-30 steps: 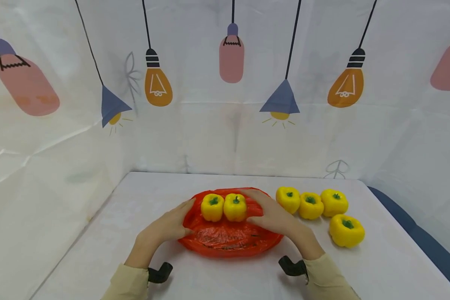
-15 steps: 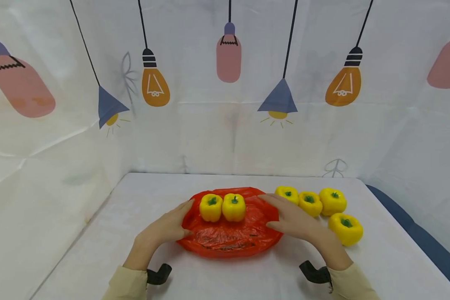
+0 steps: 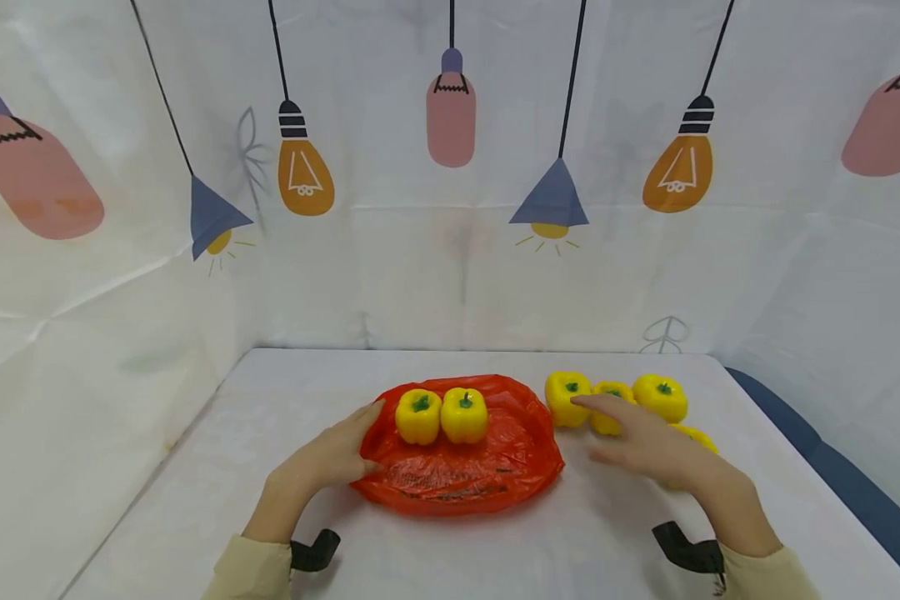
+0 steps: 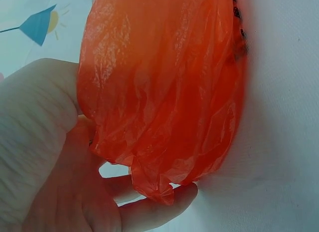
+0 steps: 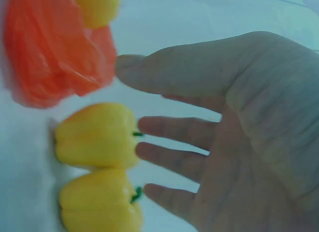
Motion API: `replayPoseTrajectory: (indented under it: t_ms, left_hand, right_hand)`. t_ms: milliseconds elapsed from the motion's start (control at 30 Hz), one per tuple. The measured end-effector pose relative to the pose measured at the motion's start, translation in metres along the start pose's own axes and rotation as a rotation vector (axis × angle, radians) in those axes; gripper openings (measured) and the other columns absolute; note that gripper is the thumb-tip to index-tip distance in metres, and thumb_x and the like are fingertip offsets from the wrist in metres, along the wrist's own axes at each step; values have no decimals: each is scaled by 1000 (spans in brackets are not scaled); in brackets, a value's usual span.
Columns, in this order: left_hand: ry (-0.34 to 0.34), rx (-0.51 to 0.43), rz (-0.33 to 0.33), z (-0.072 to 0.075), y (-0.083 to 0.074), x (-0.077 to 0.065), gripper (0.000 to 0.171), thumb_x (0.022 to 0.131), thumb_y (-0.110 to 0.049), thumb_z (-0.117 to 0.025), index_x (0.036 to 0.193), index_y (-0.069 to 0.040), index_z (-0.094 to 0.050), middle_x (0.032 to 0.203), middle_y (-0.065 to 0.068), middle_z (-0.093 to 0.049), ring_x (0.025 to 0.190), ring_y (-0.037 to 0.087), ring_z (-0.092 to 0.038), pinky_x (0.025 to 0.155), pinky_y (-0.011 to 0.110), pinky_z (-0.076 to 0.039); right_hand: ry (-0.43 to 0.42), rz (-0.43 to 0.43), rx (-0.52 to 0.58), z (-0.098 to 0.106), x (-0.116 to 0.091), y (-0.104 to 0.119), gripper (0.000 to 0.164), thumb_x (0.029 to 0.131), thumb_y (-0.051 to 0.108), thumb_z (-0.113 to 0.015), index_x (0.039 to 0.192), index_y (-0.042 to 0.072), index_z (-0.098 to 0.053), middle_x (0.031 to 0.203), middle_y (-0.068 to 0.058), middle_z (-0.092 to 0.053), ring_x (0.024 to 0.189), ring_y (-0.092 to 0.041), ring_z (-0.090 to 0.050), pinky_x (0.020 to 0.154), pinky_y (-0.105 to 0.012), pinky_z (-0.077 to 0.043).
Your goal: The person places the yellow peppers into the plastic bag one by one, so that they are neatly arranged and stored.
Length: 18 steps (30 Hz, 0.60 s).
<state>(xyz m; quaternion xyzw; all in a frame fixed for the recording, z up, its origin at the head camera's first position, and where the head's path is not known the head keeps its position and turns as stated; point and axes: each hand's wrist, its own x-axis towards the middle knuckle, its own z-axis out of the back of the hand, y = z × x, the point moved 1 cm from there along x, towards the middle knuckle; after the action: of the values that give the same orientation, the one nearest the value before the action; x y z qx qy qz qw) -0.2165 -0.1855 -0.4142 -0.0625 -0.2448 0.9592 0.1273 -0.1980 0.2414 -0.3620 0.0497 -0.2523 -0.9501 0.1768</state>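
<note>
A red plastic bag [image 3: 480, 475] is spread in an oval on the table. Two yellow bell peppers [image 3: 418, 417] sit side by side on its left half, stems showing. My left hand [image 3: 333, 454] grips the bag's left edge; in the left wrist view the red plastic [image 4: 164, 92] covers the thumb, with fingers beneath it. Away from the bag, my right hand [image 3: 652, 446] hovers over a group of yellow bell peppers [image 3: 567, 400] on the right, partly hiding some. Its fingers are spread and hold nothing; in the right wrist view fingertips come close to the stem of one pepper [image 5: 97, 137].
The white table [image 3: 480, 554] has a white sheet wall [image 3: 412, 275] printed with lamps behind it and at the sides. A dark blue seat or cushion [image 3: 832, 467] lies beyond the right edge. Black wrist mounts [image 3: 315, 550] stick inward from both wrists.
My right hand has left the right side of the bag and moved right, to above the loose bell peppers. The left hand stays at the bag's left edge; the two peppers there keep their places.
</note>
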Motion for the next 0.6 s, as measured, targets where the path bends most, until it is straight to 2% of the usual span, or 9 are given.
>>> replayPoseTrajectory:
  t_ms: [167, 267, 367, 433, 600]
  left_hand:
    - [-7, 3, -3, 0, 1, 0, 89, 84, -22, -75, 159, -17, -26, 162, 6, -33, 146, 33, -38, 116, 60, -35]
    - [-9, 2, -3, -1, 2, 1, 90, 84, -21, -76, 159, -18, -26, 162, 6, -32, 145, 33, -38, 116, 60, -35]
    - [-7, 2, 0, -1, 3, 1, 90, 84, -22, -76, 159, -19, -26, 162, 6, -32, 145, 33, -38, 115, 60, -35]
    - [-6, 4, 3, -1, 3, 1, 90, 84, -22, -76, 159, -18, -26, 162, 6, -33, 145, 34, -39, 115, 61, -35]
    - [-2, 7, 8, -1, 4, 1, 90, 84, -24, -76, 158, -17, -27, 161, 7, -34, 144, 34, -39, 114, 61, -36]
  right_hand:
    - [32, -74, -50, 18, -11, -16, 66, 84, 32, -76, 143, 16, -52, 149, -19, -48, 128, -46, -50, 97, -69, -45]
    - [40, -81, -83, 27, -17, -27, 66, 82, 30, -78, 140, 11, -54, 142, -21, -54, 122, -46, -54, 94, -67, -48]
    - [41, -87, -97, 35, -22, -38, 66, 81, 27, -78, 140, 9, -54, 139, -23, -56, 122, -47, -53, 94, -68, -46]
    - [48, -101, -104, 39, -24, -46, 68, 81, 26, -78, 141, 7, -52, 140, -26, -54, 123, -50, -50, 93, -70, -45]
    - [108, -200, -88, 45, -28, -63, 72, 80, 22, -78, 144, 6, -49, 146, -34, -43, 125, -57, -43, 93, -73, -43]
